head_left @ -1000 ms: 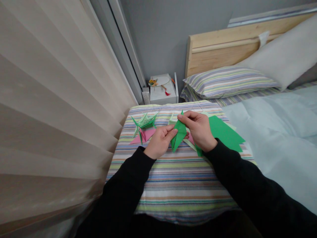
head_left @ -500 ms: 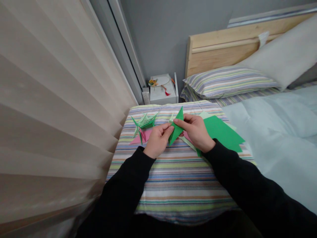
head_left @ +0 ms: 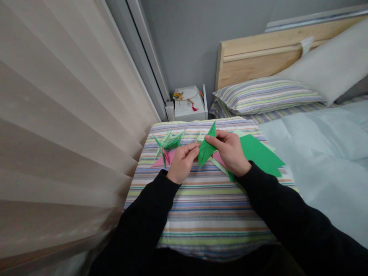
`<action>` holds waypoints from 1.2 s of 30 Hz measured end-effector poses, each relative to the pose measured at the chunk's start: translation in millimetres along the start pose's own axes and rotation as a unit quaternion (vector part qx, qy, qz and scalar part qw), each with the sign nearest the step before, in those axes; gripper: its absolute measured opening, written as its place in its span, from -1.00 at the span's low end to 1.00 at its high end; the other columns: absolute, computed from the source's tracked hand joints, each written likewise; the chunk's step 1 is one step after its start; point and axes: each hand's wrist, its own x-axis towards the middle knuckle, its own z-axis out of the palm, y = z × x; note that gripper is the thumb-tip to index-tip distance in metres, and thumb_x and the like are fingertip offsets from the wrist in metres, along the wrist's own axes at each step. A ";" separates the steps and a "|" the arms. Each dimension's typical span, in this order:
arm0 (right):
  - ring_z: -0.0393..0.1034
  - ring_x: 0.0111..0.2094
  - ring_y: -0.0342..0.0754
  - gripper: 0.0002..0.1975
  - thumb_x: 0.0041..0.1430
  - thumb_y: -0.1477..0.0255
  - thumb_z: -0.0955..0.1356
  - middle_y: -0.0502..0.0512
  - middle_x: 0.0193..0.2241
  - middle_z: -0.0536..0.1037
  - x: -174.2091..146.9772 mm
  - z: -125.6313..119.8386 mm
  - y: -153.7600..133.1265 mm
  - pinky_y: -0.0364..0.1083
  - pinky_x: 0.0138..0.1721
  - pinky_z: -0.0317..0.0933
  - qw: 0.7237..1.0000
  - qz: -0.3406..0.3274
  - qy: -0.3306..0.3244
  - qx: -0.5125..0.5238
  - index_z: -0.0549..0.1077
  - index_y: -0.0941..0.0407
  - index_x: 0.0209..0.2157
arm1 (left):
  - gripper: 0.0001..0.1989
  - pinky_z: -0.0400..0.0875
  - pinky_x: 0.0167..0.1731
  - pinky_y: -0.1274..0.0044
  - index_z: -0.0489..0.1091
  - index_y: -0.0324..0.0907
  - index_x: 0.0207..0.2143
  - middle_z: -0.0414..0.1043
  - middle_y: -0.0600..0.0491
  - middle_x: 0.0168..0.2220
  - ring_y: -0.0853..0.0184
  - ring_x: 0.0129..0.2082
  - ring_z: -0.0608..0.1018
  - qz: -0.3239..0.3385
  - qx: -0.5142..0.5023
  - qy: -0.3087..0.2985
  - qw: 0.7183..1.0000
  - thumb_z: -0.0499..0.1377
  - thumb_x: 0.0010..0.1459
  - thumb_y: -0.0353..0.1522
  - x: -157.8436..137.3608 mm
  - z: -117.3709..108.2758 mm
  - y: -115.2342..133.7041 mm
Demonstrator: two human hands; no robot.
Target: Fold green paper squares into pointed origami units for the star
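A piece of green origami paper (head_left: 206, 151), folded into a long pointed diamond, is held above the striped cloth with one tip up. My right hand (head_left: 232, 150) pinches its right side, thumb on the front and fingers behind. At its left edge, my left hand (head_left: 184, 159) is closed, thumb against index finger; the fingertips meet the paper there. Just beyond my left hand lie folded paper cranes, a green one (head_left: 172, 143) and a pink one (head_left: 169, 156). Under and beside my right hand are flat green sheets (head_left: 260, 155) and a bit of pink paper (head_left: 219, 158).
A striped cloth (head_left: 212, 214) covers the table. The bed with a pale blue quilt (head_left: 322, 153) adjoins on the right, and a pleated curtain (head_left: 71, 145) hangs close on the left. Behind the table stands a white cabinet (head_left: 189, 111) with a round fan (head_left: 186, 94).
The green folded paper has moved slightly right and turned so more of its front shows. My left fingertips have shifted from its face to its left edge.
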 end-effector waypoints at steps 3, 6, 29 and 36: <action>0.33 -0.44 -0.11 -0.79 0.05 0.30 0.55 -0.05 -0.53 0.51 -1.1 2.1 -1.0 -0.03 -0.28 0.25 0.999 -0.014 -0.036 -0.013 0.54 0.08 -0.53 | -0.68 0.33 -0.43 0.56 0.57 -0.24 -0.41 0.49 0.08 -0.49 0.38 -0.47 0.45 0.007 0.019 0.038 0.999 0.42 0.07 -0.14 1.8 -0.3 -1.7; 0.37 -0.41 -0.10 -0.83 0.01 0.33 0.56 -0.04 -0.49 0.56 -0.8 3.2 0.6 -0.03 -0.23 0.28 0.999 -0.009 -0.035 0.005 0.58 0.08 -0.49 | -0.68 0.29 -0.48 0.56 0.56 -0.25 -0.44 0.50 0.07 -0.52 0.39 -0.52 0.45 -0.011 0.031 0.047 0.998 0.44 0.05 -0.16 3.0 -0.1 -3.3; 0.35 -0.45 -0.10 -0.85 0.03 0.33 0.51 -0.01 -0.51 0.54 6.2 -9.5 -15.1 -0.05 -0.34 0.22 0.998 -0.024 0.028 -0.046 0.55 0.09 -0.49 | -0.73 0.56 -0.40 0.50 0.66 -0.18 -0.35 0.61 0.06 -0.35 0.31 -0.38 0.59 0.043 0.015 0.232 0.972 0.50 -0.04 -0.20 5.3 -17.6 -6.0; 0.48 -0.32 0.01 -0.86 0.21 0.43 0.47 0.09 -0.42 0.63 3.8 -17.5 -26.6 0.02 -0.16 0.25 0.927 -0.197 -0.109 -0.300 0.59 0.10 -0.44 | -0.88 0.44 -0.47 0.53 0.68 -0.13 -0.47 0.58 0.10 -0.52 0.37 -0.51 0.52 0.011 0.082 0.167 0.982 0.50 -0.08 -0.31 4.0 -13.7 -0.8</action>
